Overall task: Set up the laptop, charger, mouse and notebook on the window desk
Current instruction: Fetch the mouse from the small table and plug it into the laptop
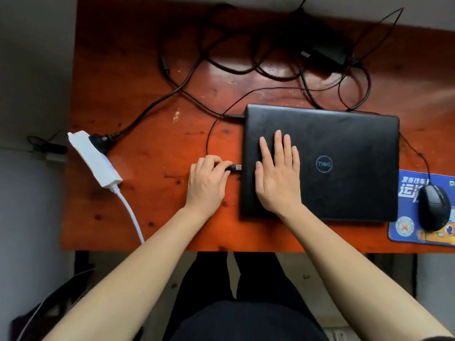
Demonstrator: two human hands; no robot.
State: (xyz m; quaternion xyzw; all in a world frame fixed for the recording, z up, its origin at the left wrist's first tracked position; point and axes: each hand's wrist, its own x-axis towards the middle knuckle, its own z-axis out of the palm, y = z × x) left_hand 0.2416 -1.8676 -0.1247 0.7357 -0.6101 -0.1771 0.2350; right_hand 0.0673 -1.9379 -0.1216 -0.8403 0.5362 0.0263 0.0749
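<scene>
A closed black laptop (344,163) lies flat on the reddish wooden desk (147,94). My right hand (277,175) rests flat, fingers spread, on the lid's left part. My left hand (208,182) pinches a black USB plug (235,167) whose metal tip points at the laptop's left edge, a small gap away. The plug's thin cable loops up and behind the laptop. A black mouse (434,209) sits on a blue mouse pad (406,232) at the right. The black charger brick (327,51) lies at the back with tangled cables, one plugged into the laptop's back left corner. No notebook is in view.
A white power strip (94,159) lies at the desk's left edge, a black plug in it and its white cord hanging off the front. Below the desk are my dark-clothed legs and the floor. A pale wall runs along the back.
</scene>
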